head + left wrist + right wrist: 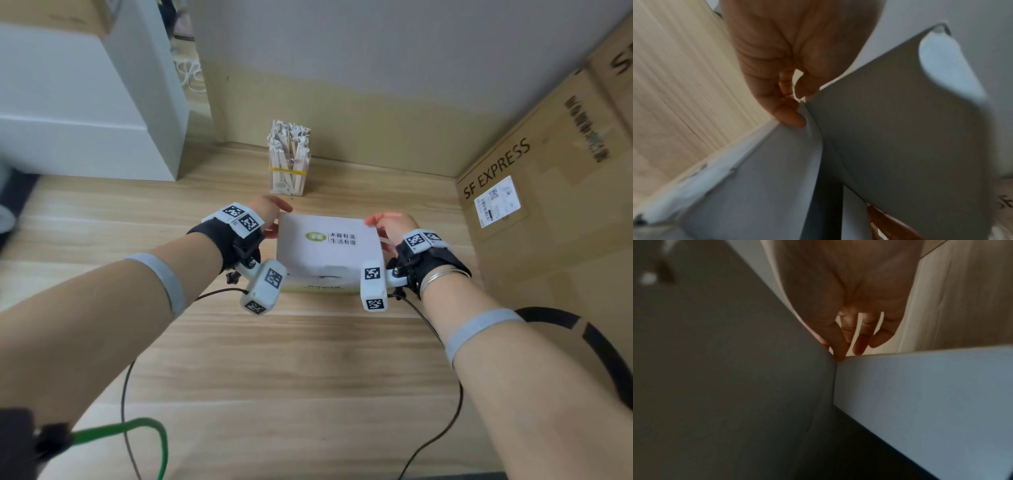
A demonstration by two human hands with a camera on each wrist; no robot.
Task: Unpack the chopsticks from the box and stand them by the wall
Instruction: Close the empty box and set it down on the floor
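On the wood-grain floor, both hands — left, right — pinch the far corners of the white cardboard box, while a banded bundle of paper-sleeved chopsticks stands by the wall.

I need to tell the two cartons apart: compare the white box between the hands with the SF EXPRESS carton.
The white box is small, white and printed with a green logo; the SF EXPRESS carton is large, brown and carries a shipping label. The left hand and right hand grip the white box; nothing touches the carton. Both stand on the wooden floor.
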